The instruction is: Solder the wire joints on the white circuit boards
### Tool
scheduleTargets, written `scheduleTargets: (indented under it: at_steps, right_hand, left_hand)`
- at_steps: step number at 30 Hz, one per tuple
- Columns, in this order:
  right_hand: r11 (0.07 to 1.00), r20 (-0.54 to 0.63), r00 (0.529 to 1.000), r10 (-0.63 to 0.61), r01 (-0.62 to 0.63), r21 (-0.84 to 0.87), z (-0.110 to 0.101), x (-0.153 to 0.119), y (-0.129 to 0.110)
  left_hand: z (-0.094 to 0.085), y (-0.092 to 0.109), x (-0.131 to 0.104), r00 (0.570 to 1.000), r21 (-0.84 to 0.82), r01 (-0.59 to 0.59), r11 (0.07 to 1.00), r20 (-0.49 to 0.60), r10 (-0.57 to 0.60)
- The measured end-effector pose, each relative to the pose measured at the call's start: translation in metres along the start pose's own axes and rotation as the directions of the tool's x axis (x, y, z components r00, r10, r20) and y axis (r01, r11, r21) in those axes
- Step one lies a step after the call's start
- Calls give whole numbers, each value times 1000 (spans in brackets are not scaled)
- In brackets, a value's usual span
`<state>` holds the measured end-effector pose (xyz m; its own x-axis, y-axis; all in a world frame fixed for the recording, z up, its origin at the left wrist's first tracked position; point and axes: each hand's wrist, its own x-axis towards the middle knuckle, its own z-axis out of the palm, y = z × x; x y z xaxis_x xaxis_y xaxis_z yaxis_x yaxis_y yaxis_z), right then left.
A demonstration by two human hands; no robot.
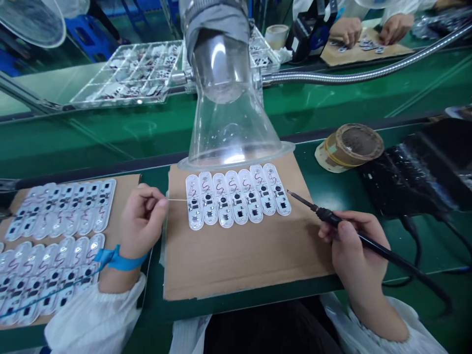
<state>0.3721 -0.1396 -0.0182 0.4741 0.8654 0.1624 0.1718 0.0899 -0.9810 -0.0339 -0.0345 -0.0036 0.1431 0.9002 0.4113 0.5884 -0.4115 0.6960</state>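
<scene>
Several white oblong boards (239,199) with black chips and thin red wires lie side by side in a row on a cardboard sheet (236,260). My left hand (145,219), with a blue strap (123,260) round its wrist, pinches a thin pale wire (177,199) whose far end meets the leftmost board. My right hand (357,246) holds a black soldering iron (328,216) like a pen. The iron's tip is just right of the rightmost board, apart from it as far as I can tell.
A clear funnel hood (232,123) hangs over the boards' far edge. More boards (55,265) lie at left. A tape roll (348,147) and black-wrapped items (401,172) stand at right. Behind are parts trays (129,73), a metal hose (332,77) and another person's hands (346,32).
</scene>
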Motion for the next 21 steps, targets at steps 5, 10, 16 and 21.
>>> scheduleTargets:
  at_steps: [5, 10, 16, 21]
  right_hand:
    - [993, 122, 988, -90, 99, -72, -6, -5, -7]
    - [990, 167, 978, -124, 132, -39, -13, 0, -6]
    - [992, 235, 969, -79, 99, -74, -15, -4, 9]
    - [988, 268, 962, -46, 85, -133, -19, -5, 10]
  left_hand:
    - [27, 59, 6, 982, 1, -113, 994, 150, 111]
    - [55, 87, 20, 938, 41, -249, 968, 259, 230]
    - [75, 87, 24, 923, 57, -320, 946, 242, 298]
    - [78, 86, 23, 924, 74, -316, 946, 250, 289]
